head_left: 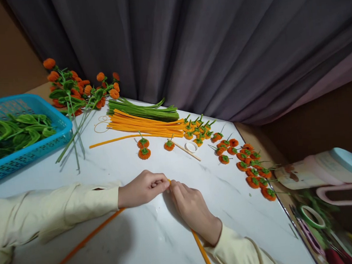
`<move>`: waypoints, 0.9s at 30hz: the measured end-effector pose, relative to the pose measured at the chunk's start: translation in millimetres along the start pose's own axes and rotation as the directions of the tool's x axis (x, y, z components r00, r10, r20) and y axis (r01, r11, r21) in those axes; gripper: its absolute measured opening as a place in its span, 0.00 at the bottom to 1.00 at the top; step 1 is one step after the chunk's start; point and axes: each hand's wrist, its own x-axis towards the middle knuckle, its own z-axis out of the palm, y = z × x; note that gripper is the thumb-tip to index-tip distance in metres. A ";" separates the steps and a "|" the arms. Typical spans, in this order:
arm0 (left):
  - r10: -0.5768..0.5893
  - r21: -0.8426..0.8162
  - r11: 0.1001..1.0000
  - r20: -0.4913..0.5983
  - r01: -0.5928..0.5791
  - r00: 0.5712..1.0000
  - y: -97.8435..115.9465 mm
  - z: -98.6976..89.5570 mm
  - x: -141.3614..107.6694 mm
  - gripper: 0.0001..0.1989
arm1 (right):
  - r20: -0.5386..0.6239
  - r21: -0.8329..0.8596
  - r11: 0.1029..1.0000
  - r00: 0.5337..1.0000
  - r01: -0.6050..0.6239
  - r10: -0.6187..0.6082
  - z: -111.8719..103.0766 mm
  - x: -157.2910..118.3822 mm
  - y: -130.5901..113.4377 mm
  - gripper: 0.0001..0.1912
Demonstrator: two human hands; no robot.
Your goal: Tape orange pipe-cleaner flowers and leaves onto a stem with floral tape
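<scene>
My left hand (143,187) and my right hand (193,207) meet fingertip to fingertip above the white marbled tabletop. Both are closed in a pinch on an orange chenille stem (203,251), a bit of which shows between the fingertips. One length slants from under my left wrist to the lower left; another runs below my right hand to the bottom edge. Whether these are one stem or two, I cannot tell. Beyond my hands lie a few small orange chenille pumpkins (144,153) with green tops, a thin wooden stick (185,150) and a white ring (191,147).
Bundles of orange stems (145,125) and green stems (144,110) lie at the back. A blue basket (64,133) of green leaves stands left, near orange flowers (70,85). More pumpkins (250,167) line the right edge, beside a tumbler (317,168), green tape (313,217) and tools.
</scene>
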 end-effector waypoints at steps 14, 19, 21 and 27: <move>0.009 0.059 0.998 -0.031 -0.007 0.999 -10.7 3.4 2.2 0.12 | 0.073 -0.221 0.971 0.995 0.090 -0.075 -5.7 3.2 -2.1 0.12; -0.001 0.025 1.000 -0.009 0.001 1.000 -10.3 3.0 1.8 0.11 | 0.093 -0.244 0.966 0.993 0.088 -0.067 -4.5 2.6 -2.5 0.13; -0.007 0.011 1.000 0.000 0.007 1.000 -9.7 2.6 1.8 0.11 | 0.091 -0.248 0.964 0.993 0.092 -0.071 -4.4 2.4 -2.6 0.13; -0.002 0.033 0.999 -0.003 0.003 1.000 -9.5 2.2 2.3 0.09 | 0.100 -0.271 0.958 0.992 0.097 -0.073 -4.8 3.1 -3.7 0.12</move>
